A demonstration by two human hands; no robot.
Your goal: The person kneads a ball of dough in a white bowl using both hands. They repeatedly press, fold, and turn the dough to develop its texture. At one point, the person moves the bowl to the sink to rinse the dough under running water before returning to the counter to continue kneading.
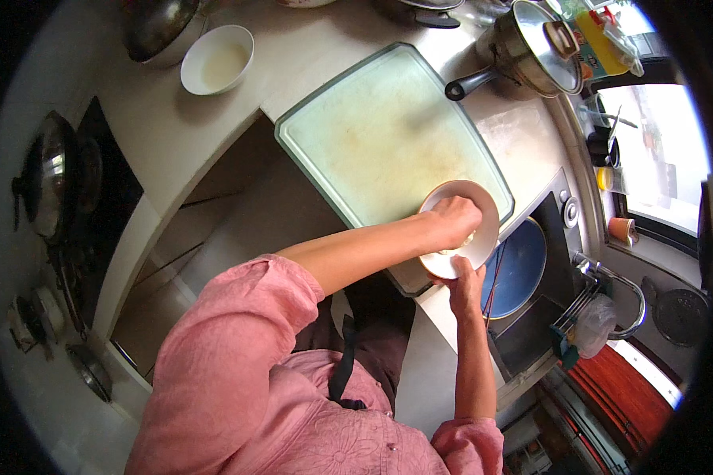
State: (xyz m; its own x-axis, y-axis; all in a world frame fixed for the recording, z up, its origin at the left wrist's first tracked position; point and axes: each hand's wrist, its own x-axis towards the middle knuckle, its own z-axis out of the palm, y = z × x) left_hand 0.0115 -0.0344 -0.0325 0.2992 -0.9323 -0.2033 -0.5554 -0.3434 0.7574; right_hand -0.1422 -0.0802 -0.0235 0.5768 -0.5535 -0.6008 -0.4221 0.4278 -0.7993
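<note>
A white bowl with a brown rim (491, 237) is tilted over the near right corner of a pale green cutting board (386, 130). My left hand (456, 218) reaches into it from the left, its fingers curled around soft pale food (468, 239), perhaps dough; the fingertips are hidden. More of this food shows at the bowl's bottom. My right hand (467, 288) holds the bowl's near side, thumb over the rim and fingers underneath.
A white bowl of pale liquid (224, 64) stands at the back left. A lidded saucepan (511, 59) points its handle at the board. Right of the board, a blue basin (514, 267) with long thin sticks (495, 279) sits in the sink, near a faucet (633, 297).
</note>
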